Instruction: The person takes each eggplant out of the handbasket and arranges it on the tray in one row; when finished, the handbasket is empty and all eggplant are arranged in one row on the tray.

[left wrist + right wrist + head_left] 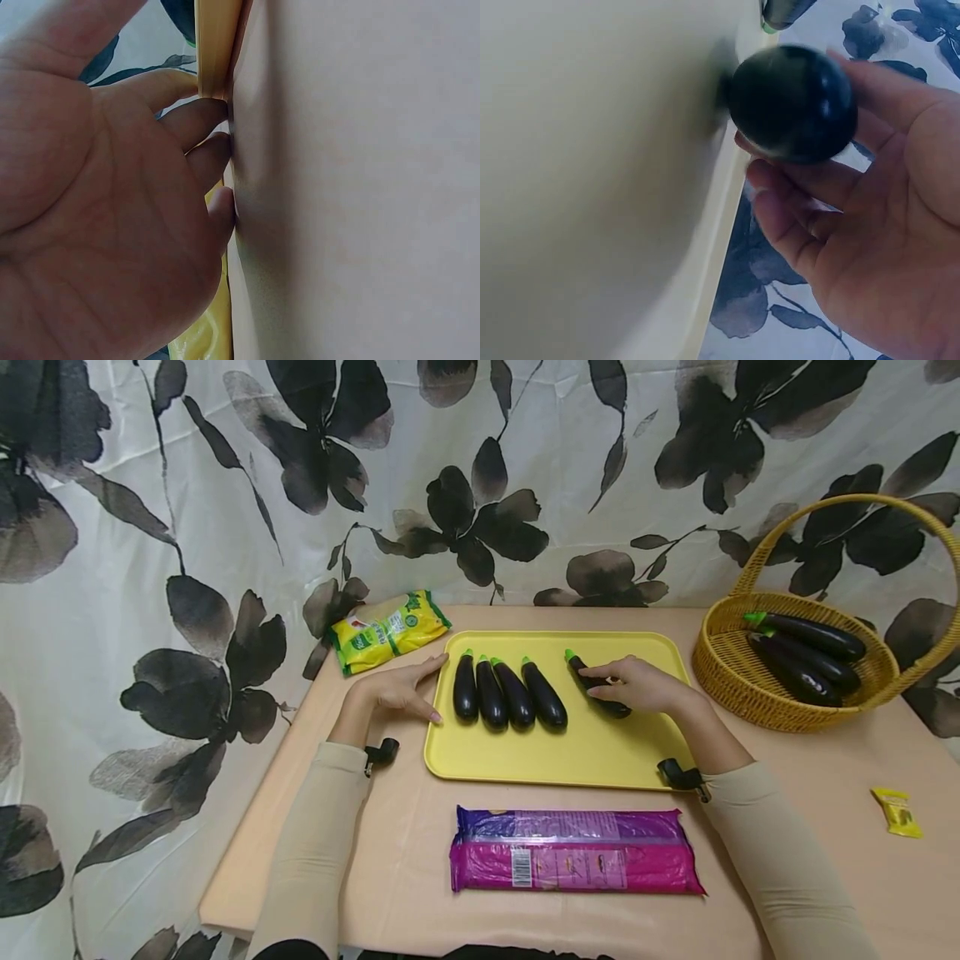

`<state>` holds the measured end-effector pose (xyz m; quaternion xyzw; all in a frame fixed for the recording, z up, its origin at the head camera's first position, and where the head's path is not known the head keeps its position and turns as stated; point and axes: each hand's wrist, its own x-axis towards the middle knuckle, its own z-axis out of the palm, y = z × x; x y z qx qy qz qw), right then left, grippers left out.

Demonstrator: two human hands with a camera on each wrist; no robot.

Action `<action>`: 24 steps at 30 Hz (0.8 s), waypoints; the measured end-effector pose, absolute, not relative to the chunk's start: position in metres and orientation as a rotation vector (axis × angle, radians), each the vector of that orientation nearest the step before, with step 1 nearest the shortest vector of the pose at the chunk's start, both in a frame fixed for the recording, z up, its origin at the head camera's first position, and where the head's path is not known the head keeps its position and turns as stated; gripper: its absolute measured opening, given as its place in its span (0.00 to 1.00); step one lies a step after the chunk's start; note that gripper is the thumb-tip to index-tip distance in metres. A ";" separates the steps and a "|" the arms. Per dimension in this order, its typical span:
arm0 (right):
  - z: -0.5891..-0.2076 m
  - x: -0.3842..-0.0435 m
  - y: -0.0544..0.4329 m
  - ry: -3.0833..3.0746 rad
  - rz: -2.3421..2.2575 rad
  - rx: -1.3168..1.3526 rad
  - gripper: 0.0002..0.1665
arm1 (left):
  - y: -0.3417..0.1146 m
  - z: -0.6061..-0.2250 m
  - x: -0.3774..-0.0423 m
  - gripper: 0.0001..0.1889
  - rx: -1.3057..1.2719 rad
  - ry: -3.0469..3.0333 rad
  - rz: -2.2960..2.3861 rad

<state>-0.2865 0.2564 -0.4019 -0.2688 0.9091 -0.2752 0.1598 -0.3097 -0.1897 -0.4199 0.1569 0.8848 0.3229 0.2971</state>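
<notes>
Glossy dark purple skin with a bright green cap marks the held eggplant (587, 681), which lies at the right part of the yellow tray (525, 764), slanting with its cap towards the tray's far rim. The right hand (647, 685) has it between thumb and fingers around the body; whether its lower end rests fully on the tray I cannot tell. The left hand (397, 689) holds nothing: its fingers are spread and relaxed at the tray's left rim, though actual contact is hard to make out.

On the tray, left of the held one, lie four eggplants (513, 693) side by side, caps towards the far rim. To the right of the tray stands a wicker basket (712, 672) with more inside.

By its look, such an eggplant should be light to moderate in weight and fairly firm, but smooth enough to slip or roll if pinched near the rounded, thicker end. Real or imitation, I cannot say; a real one would probably bruise under hard fingertips. Best taken across the middle, thumb opposite the fingers, with modest pressure; the small cap looks a poorer hold.
</notes>
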 end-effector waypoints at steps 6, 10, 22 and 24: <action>-0.404 -0.287 0.257 2.606 -0.793 -0.746 0.31 | -0.189 -0.421 -0.310 0.73 0.406 2.359 0.850; -0.404 -0.287 0.256 2.609 -0.829 -0.749 0.29 | -0.189 -0.420 -0.309 0.73 0.409 2.362 0.843; -0.403 -0.282 0.250 2.507 -0.842 -0.835 0.34 | -0.189 -0.419 -0.309 0.73 0.412 2.362 0.838; -0.403 -0.281 0.250 2.500 -0.836 -0.841 0.35 | -0.188 -0.420 -0.309 0.73 0.412 2.361 0.838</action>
